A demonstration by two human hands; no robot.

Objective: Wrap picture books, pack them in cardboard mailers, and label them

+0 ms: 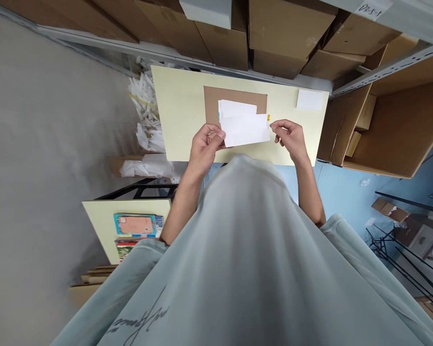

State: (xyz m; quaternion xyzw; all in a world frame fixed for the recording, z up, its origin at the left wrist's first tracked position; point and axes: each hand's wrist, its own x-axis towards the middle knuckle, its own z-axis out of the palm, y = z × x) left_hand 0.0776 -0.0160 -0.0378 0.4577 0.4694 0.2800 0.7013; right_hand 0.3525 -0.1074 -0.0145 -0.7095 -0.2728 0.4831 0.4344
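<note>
My left hand (206,144) pinches the lower left corner of a white paper sheet (246,129) between thumb and fingers. A small yellow and black mark shows at the sheet's upper right corner, with fine print below it. Close by the sheet's right edge is my right hand (288,138), its thumb and finger pressed together; what they hold, if anything, is too small to make out. Behind the sheet, a second white paper piece (238,106) lies on a flat brown cardboard piece (211,98). Both hands are over a pale yellow table (180,105).
A white slip (309,100) lies at the table's right end. Shelves of cardboard boxes (292,29) run along the back. To the right stands a large open carton (393,125). Plastic bags (146,101) are at the left. Colourful books (135,225) rest on a lower left table.
</note>
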